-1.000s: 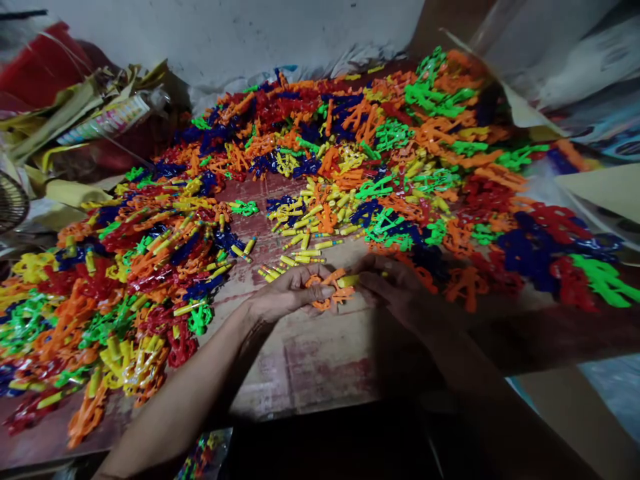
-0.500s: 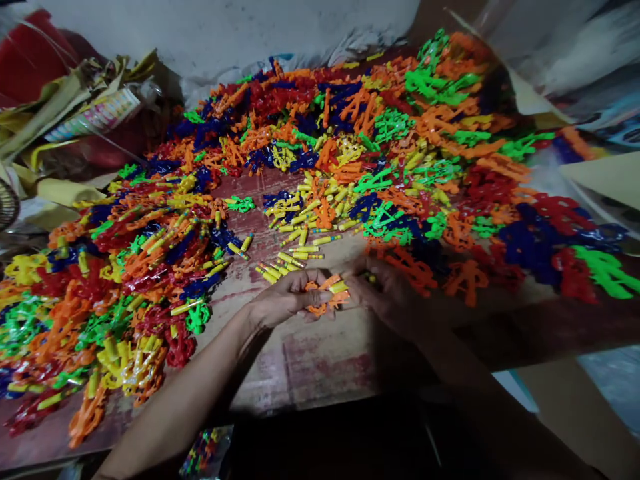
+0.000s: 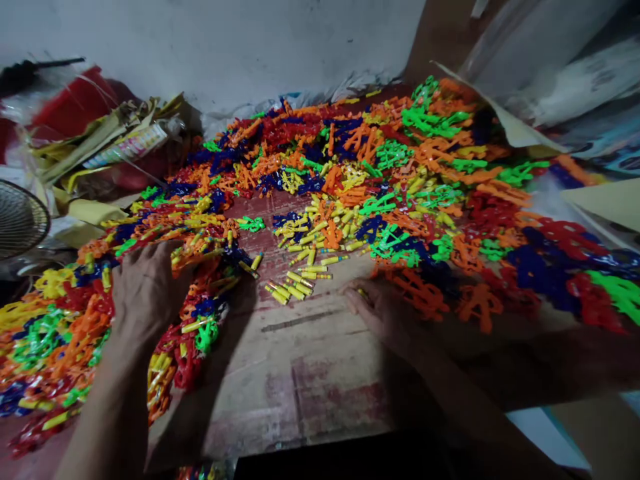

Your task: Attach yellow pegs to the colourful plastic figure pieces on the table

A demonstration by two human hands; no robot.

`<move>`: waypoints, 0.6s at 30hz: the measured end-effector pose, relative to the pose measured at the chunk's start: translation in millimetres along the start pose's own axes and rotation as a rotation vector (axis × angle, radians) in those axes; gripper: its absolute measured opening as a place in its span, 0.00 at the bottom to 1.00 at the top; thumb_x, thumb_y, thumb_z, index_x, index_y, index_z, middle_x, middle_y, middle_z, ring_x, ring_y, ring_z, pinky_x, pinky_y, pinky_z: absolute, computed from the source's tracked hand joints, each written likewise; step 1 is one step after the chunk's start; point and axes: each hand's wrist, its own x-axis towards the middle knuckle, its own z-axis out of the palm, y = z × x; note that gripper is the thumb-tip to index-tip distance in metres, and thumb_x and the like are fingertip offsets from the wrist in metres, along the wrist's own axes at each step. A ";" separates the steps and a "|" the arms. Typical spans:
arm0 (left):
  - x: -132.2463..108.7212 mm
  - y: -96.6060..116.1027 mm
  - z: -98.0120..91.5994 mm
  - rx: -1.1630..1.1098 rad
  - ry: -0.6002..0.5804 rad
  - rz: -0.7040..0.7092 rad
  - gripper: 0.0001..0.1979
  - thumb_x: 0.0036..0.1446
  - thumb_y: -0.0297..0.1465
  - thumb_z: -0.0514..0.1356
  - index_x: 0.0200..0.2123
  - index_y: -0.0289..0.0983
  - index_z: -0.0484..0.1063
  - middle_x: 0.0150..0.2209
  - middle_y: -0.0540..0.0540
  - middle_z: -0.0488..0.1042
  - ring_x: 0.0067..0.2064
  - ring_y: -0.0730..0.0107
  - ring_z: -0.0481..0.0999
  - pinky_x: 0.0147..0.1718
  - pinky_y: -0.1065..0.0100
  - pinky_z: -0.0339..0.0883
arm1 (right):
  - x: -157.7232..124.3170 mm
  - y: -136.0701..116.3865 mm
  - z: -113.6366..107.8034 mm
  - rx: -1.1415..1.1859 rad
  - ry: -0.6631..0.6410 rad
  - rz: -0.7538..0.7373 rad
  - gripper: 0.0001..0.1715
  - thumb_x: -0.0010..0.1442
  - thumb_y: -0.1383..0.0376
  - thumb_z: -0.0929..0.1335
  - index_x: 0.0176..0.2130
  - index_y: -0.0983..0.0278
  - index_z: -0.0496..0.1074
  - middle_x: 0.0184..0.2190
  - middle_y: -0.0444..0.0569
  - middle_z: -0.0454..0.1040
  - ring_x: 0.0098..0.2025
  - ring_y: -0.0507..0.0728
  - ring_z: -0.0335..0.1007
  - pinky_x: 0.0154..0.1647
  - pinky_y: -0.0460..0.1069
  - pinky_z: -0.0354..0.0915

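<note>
A wooden board (image 3: 310,373) is covered with heaps of small plastic toy pieces (image 3: 400,167) in orange, green, blue, red and yellow. My left hand (image 3: 145,287) rests on the left heap (image 3: 75,320), back up, with its fingers curled down among orange and yellow pieces and its fingertips hidden. My right hand (image 3: 380,307) lies in shadow at the middle right of the board, fingers together, with a bit of a yellow piece (image 3: 362,291) showing at their tips. Loose yellow pegs (image 3: 295,283) lie between the two hands.
A round fan grille (image 3: 20,217) stands at the left edge. Behind it are yellow packaging and red bags (image 3: 100,140). A white wall (image 3: 225,47) rises at the back. Cardboard sheets (image 3: 605,200) lean at the right. The board's near part is bare wood.
My left hand has left the right hand and swung left onto the left heap. The orange piece held between both hands is no longer visible. The right hand has stayed roughly where it was.
</note>
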 end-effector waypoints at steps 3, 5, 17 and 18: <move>4.4 33.0 20.5 -0.052 -0.089 0.085 0.14 0.65 0.34 0.55 0.48 0.40 0.77 0.44 0.43 0.80 0.43 0.58 0.79 0.41 0.65 0.68 | 11.3 1.3 6.6 -0.178 -0.011 0.009 0.17 0.66 0.58 0.60 0.32 0.61 0.72 0.25 0.45 0.72 0.29 0.55 0.70 0.31 0.48 0.63; 9.7 64.4 44.6 -0.112 -0.249 0.186 0.13 0.65 0.31 0.53 0.42 0.40 0.78 0.39 0.44 0.81 0.39 0.60 0.80 0.38 0.67 0.67 | 24.0 0.2 7.1 -0.347 0.017 -0.029 0.15 0.66 0.63 0.59 0.38 0.62 0.74 0.33 0.50 0.77 0.36 0.58 0.74 0.37 0.49 0.65; 61.2 114.4 111.0 -0.089 -0.096 0.301 0.13 0.63 0.28 0.55 0.50 0.34 0.69 0.48 0.37 0.74 0.50 0.56 0.73 0.49 0.62 0.66 | 57.6 -11.6 15.3 -0.943 -0.023 -0.126 0.15 0.61 0.77 0.61 0.42 0.66 0.73 0.40 0.55 0.74 0.36 0.57 0.73 0.29 0.50 0.57; 64.3 115.0 110.6 -0.083 -0.077 0.353 0.14 0.62 0.27 0.55 0.51 0.33 0.68 0.49 0.37 0.73 0.51 0.55 0.72 0.51 0.61 0.65 | 56.2 -11.2 14.7 -0.923 -0.043 -0.113 0.13 0.61 0.76 0.62 0.42 0.66 0.72 0.40 0.54 0.74 0.36 0.57 0.73 0.29 0.50 0.57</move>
